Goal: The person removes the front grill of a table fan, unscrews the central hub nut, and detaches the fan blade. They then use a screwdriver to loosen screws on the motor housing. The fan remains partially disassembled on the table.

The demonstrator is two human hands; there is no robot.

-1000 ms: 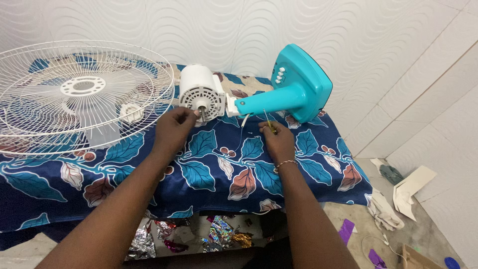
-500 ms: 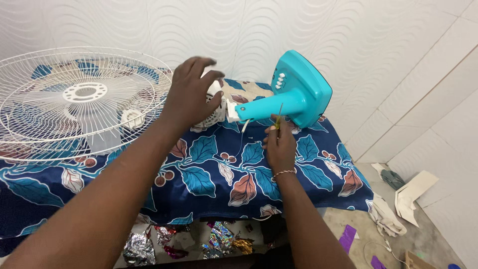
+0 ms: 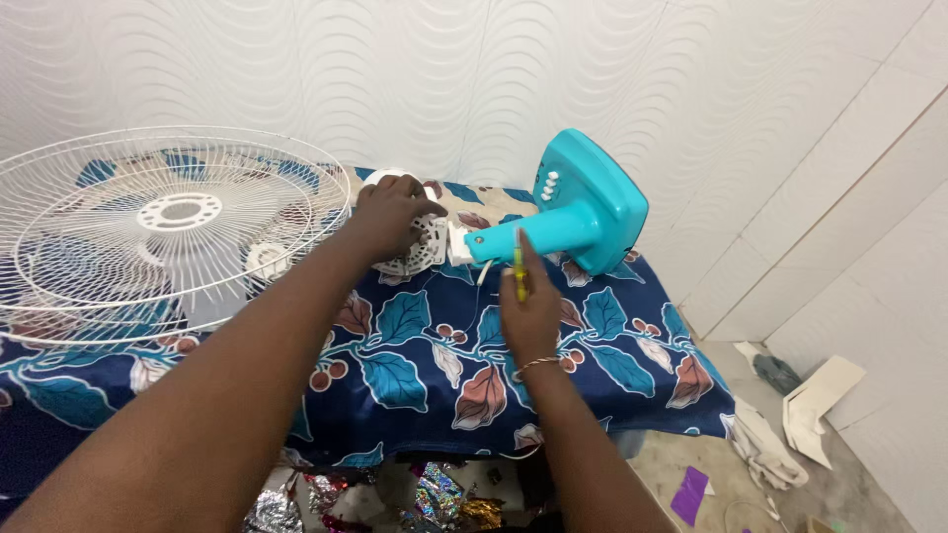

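Left hand (image 3: 388, 215), centre of frame, clasped over the top of the white fan motor housing (image 3: 420, 247), fingers curled round it; most of the housing hidden under the hand, only the vented front face shows. Motor joins the teal fan stand (image 3: 583, 207), lying on its side at upper centre-right, base toward the wall. Right hand (image 3: 530, 308) just below the teal neck, pinching a thin yellow-handled screwdriver (image 3: 519, 271) held upright; tip hard to make out against the teal. Thin bracelet on right wrist.

Wire fan guard (image 3: 168, 232) at left, dish-like, open side up; translucent blade and a white hub piece (image 3: 265, 259) lie under or inside it, can't tell which. Guard's left edge cut off by frame.

All on a table under a blue leaf-print cloth (image 3: 425, 355). Below the cloth edge, crumpled foil scraps (image 3: 434, 494), partly cut off. Lower right floor: cardboard piece (image 3: 820, 395), rag, purple bits.
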